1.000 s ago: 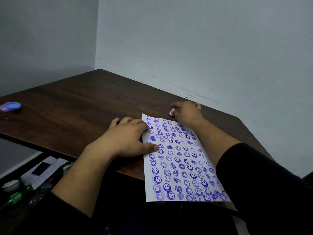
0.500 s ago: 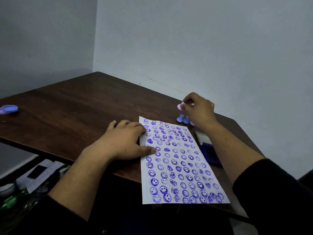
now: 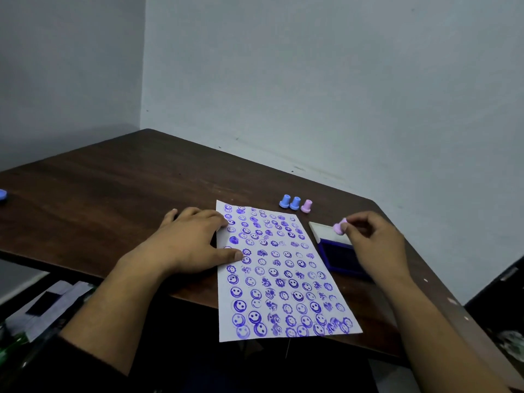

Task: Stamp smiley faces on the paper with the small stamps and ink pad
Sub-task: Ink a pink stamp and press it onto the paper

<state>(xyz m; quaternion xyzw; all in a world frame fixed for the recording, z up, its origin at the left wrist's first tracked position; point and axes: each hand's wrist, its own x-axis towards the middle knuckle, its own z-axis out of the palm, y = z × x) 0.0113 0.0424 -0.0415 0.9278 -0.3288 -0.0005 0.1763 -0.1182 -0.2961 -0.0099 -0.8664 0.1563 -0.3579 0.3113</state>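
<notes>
Right hand (image 3: 377, 245) pinches a pink stamp (image 3: 339, 226), apparently just above the ink pad (image 3: 338, 255), having moved from the counter's (image 3: 113, 188) far edge; left hand (image 3: 187, 242) lies flat, fingers spread, on the paper (image 3: 283, 276).

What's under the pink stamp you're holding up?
The pink stamp in the right hand hangs over the open ink pad, about where its white lid meets the dark blue ink. The hand covers the pad's right side, so that part cannot be seen.

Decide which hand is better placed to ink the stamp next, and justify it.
Right. The right hand already pinches the pink stamp over the ink pad; the left hand pins the paper.
</notes>
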